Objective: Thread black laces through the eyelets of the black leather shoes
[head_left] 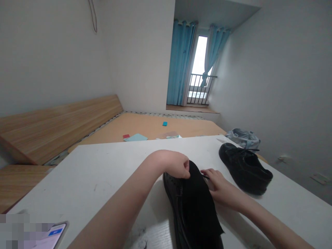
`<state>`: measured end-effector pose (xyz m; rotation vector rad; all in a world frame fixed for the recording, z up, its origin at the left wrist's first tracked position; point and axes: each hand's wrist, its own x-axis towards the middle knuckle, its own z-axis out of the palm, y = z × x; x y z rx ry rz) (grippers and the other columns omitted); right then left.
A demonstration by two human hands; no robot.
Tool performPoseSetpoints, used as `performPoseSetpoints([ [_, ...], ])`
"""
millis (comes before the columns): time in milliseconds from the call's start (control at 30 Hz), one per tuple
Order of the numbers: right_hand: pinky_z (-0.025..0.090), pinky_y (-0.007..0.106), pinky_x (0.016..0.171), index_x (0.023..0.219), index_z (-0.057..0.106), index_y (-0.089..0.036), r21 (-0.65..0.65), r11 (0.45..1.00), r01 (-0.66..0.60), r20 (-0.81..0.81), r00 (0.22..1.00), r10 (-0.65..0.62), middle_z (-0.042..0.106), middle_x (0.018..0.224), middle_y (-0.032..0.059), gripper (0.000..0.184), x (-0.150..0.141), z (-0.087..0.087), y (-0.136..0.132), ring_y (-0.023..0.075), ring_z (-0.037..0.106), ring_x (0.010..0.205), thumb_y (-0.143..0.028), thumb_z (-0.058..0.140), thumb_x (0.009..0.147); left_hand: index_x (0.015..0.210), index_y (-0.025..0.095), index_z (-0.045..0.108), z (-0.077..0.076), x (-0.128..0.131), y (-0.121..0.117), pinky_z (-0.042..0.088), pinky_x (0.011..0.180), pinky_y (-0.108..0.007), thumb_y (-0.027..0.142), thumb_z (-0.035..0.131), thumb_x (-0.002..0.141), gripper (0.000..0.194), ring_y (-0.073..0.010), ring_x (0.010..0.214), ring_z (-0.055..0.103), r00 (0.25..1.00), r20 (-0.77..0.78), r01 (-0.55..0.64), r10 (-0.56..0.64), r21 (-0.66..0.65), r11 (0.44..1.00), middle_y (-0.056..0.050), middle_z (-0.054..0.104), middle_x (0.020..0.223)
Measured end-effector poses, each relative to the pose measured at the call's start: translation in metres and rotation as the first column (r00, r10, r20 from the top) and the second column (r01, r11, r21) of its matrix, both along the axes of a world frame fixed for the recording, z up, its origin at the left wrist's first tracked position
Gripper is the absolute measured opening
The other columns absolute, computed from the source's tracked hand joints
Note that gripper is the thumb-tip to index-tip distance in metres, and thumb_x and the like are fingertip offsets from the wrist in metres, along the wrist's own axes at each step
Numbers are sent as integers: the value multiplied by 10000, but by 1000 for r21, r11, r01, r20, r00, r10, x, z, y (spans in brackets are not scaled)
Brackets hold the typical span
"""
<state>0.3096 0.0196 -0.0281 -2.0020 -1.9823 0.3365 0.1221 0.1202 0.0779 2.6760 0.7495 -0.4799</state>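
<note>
Between the left hand [178, 166] and the right hand [218, 183] we observe a black, flat, cloth-like piece [198, 204], matt, its lower edge ragged. Beneath it we note a black leather-look shoe [172, 188], slightly glossy. Around both hands we find a white, flat tabletop [109, 166], smooth, low-gloss, scuffed. Far beyond them we identify blue, draped cloth curtains [181, 62], matt.

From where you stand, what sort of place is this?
Probably a bedroom: beyond the white table is what looks like a bed with a wooden headboard, and blue curtains hang at the window.
</note>
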Motion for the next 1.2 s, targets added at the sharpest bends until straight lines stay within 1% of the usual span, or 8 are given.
performPoseSetpoints([
  [133,423,441,869,1085,546,-99,-17,1000,12,211,977,-9,556,1071,162,338,2,-23,5,298,478,1015,-266,536,791,907,212,666,-4,4,-1,412,538,-237,321,545,697,266,-161,710,589,998,-39,38,-40,-43,998,-3,689,875],
  [400,382,446,853,823,557,-138,-11,997,75,165,984,-72,590,958,204,141,-8,-24,9,331,480,968,-110,438,752,872,185,687,-5,3,1,415,549,-233,290,529,713,247,-161,713,598,1000,-24,18,-19,-46,999,-15,697,849],
  [667,427,288,597,737,470,-194,19,978,207,-297,935,-192,565,728,51,314,5,39,8,181,535,675,-313,218,882,1073,229,646,-1,-12,21,457,682,-190,246,619,703,371,-132,852,625,997,-11,72,-76,-237,969,14,695,993],
  [700,417,275,570,738,474,-194,32,982,188,-404,901,-159,553,708,38,334,1,52,5,166,520,637,-330,207,888,1087,216,638,-1,-14,24,463,712,-198,228,625,699,388,-138,880,625,997,-2,78,-82,-275,958,1,691,1017],
  [833,366,259,480,701,542,-176,35,998,-54,-901,431,55,539,641,19,351,-26,99,-10,127,462,493,-364,302,874,1094,170,618,-5,-17,31,477,787,-240,184,643,681,414,-164,953,620,995,61,96,-78,-382,919,-40,684,1048],
  [900,363,252,473,689,566,-169,35,994,-104,-921,382,73,552,622,22,374,-42,115,-15,126,474,492,-396,330,872,1094,153,611,-6,-17,31,481,789,-245,178,655,671,426,-170,955,621,996,81,78,-49,-410,909,-53,682,1055],
  [1100,335,229,450,589,493,-186,-5,1000,7,-708,706,-9,490,443,-16,391,-77,116,-9,113,440,429,-442,410,873,1016,170,643,0,-18,26,474,779,-248,189,643,680,336,-171,913,623,995,74,82,-62,-310,947,-12,695,999],
  [1200,347,250,483,736,556,-198,53,997,59,-385,922,-34,581,602,8,266,-86,101,-7,154,528,533,-397,439,869,991,170,650,3,-18,26,470,744,-240,210,615,693,303,-174,887,619,992,67,116,-102,-237,965,-8,696,961],
])
